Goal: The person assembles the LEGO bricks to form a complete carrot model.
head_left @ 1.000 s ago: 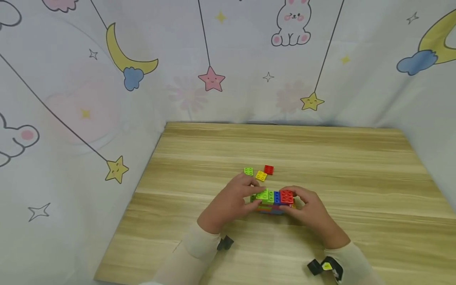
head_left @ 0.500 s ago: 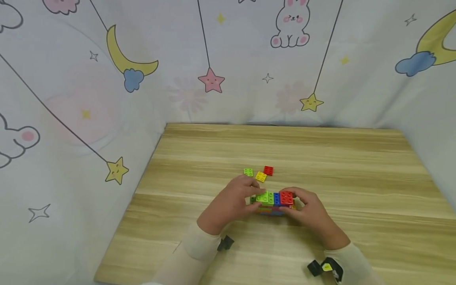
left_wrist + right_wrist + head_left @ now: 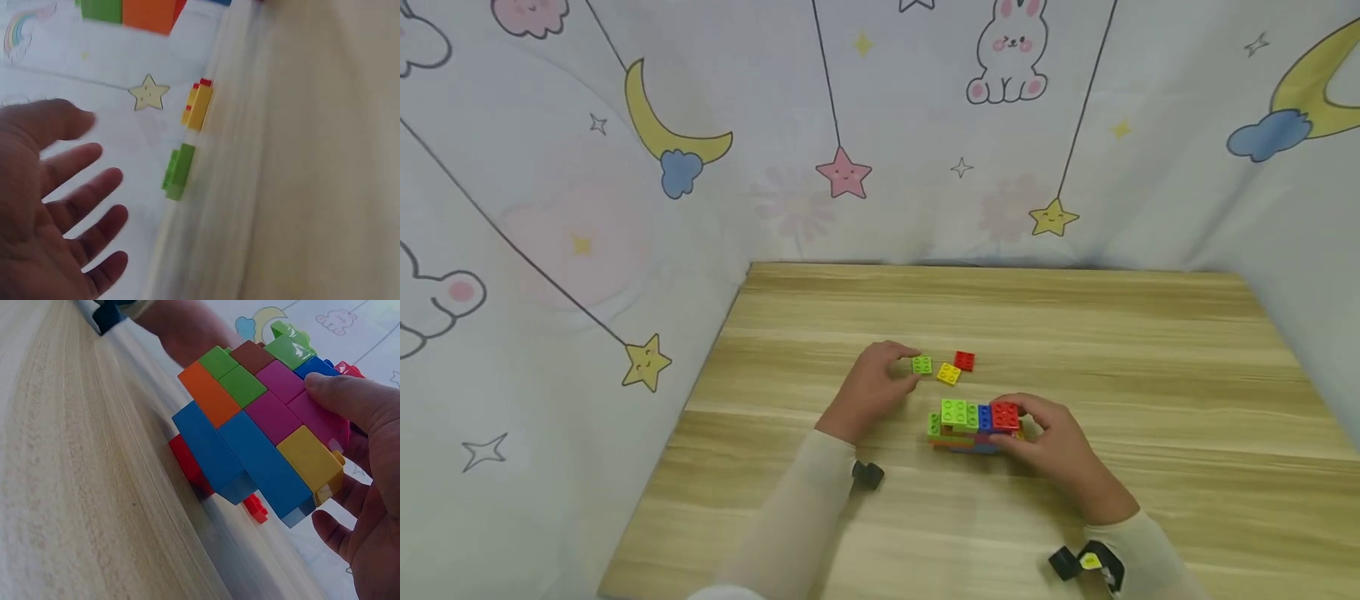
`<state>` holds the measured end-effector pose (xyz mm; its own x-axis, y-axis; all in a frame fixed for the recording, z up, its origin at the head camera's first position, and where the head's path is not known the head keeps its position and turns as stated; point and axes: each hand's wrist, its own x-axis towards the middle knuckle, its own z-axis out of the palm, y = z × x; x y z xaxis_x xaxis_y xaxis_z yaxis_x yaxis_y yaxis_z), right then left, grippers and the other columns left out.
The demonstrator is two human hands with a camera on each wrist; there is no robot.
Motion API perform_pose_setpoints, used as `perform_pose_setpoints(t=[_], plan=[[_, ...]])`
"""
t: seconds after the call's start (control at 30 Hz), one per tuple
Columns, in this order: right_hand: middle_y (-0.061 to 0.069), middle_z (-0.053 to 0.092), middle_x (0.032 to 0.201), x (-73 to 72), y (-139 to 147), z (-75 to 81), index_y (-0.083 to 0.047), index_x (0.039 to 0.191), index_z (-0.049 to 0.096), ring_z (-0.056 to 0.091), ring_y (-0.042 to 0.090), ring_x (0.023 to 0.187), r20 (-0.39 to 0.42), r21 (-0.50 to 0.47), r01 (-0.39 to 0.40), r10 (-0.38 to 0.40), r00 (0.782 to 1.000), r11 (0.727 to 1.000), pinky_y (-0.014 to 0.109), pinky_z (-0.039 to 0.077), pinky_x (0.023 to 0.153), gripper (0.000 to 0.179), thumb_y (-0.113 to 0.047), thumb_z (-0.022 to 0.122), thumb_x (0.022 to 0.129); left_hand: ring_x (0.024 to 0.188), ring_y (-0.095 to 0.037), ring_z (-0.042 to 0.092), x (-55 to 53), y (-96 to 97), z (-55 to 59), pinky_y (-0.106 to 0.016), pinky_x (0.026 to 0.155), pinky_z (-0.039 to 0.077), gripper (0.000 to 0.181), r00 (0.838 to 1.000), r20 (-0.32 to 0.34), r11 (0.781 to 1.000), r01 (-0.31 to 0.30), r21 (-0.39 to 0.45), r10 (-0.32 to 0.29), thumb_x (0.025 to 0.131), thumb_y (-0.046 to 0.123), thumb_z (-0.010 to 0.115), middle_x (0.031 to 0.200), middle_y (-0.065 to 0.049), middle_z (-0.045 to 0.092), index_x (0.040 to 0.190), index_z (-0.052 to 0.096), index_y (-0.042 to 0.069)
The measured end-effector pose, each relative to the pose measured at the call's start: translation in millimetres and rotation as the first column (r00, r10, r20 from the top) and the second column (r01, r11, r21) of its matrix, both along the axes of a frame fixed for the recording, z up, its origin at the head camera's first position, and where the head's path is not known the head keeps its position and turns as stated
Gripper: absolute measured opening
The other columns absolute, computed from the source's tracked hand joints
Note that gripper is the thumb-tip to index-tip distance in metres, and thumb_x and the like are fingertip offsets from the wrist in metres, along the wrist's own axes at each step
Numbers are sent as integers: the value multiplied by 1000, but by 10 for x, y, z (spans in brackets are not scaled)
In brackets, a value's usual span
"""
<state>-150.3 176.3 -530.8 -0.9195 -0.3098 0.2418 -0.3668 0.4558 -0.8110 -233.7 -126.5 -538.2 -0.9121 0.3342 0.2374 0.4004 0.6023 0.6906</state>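
Note:
My right hand (image 3: 1056,442) grips the right end of a stack of toy building bricks (image 3: 957,412). In the right wrist view the thumb lies on a pink brick (image 3: 319,415), with the other fingers behind. The stack mixes green, orange, brown, pink, yellow and blue bricks, with red low down. Beyond its left end, my left hand (image 3: 871,392) reaches to a small green brick (image 3: 922,365), thumb and fingers spread to either side of it. The left wrist view shows those fingers apart, with a gap to the green brick (image 3: 181,172).
A yellow brick (image 3: 949,373) and a red brick (image 3: 965,361) lie beside the green one on the wooden table (image 3: 1120,333). A white cloth (image 3: 910,217) printed with stars, moons and rabbits hangs behind the table and along its sides.
My left hand has let go of the stack's left end and moved up and left to the loose green brick. The right hand keeps its grip on the stack.

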Motion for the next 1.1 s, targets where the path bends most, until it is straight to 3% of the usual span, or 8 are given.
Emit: perform_pose_setpoints(t=[0.13,0.23,0.37,0.5,0.63,0.73,0.93,1.1], plan=[[-4,74,119,-7,22,0,-17,118,73,68,17,111,-9,8,-4,4,1000,1000,53,53,95,39,-19,89,83,134,-21,53,-245,11,-102,-43,114,41,43,992,124,996,-22,-86,32,92,26,79,135,6,65,133,71,20],[-4,74,119,-3,23,-6,-17,119,73,68,17,110,-7,0,-8,8,1000,1000,51,53,95,39,-19,89,83,133,-22,53,-348,41,-136,-45,115,38,46,988,152,987,0,-163,25,88,26,83,134,5,66,132,72,22],[-5,74,119,-7,9,-7,-18,119,73,68,17,111,-4,-4,-13,13,1000,1000,49,53,96,38,-20,89,84,128,-26,56,-403,64,-153,-51,114,36,40,988,154,972,20,-233,17,88,26,84,127,3,69,127,75,21],[-5,74,119,-7,9,-2,-18,118,73,68,17,112,1,-12,-9,9,1000,1000,53,52,98,38,-20,89,84,125,-25,58,-409,71,-164,-49,114,37,36,988,152,977,14,-215,20,89,24,84,123,2,70,123,76,19],[-5,74,118,-5,15,-11,-18,118,73,68,18,111,1,-9,-4,4,1000,1000,55,51,98,37,-20,88,84,118,-19,60,-324,59,-111,-43,107,45,33,986,168,997,1,-74,11,89,22,83,121,8,68,121,75,22],[-5,74,119,0,23,-22,-19,118,73,67,18,112,-1,-7,4,-4,1000,1000,55,51,99,37,-22,88,84,112,-20,61,-183,64,36,-44,98,51,32,987,150,995,53,79,-65,89,20,82,118,11,68,120,74,25],[-6,74,119,-3,18,-24,-19,119,73,68,14,111,-15,-23,-14,14,1000,1000,43,52,99,37,-20,87,85,99,-24,62,155,40,338,-52,86,54,33,953,-28,935,301,189,-301,88,13,82,113,8,68,120,75,19],[-5,74,119,-10,11,-35,-19,120,72,67,11,111,-30,-32,-30,29,999,999,29,50,99,37,-17,87,85,98,-18,63,362,35,426,-42,88,56,36,913,-139,897,403,181,-382,85,10,84,111,8,68,120,77,15]])
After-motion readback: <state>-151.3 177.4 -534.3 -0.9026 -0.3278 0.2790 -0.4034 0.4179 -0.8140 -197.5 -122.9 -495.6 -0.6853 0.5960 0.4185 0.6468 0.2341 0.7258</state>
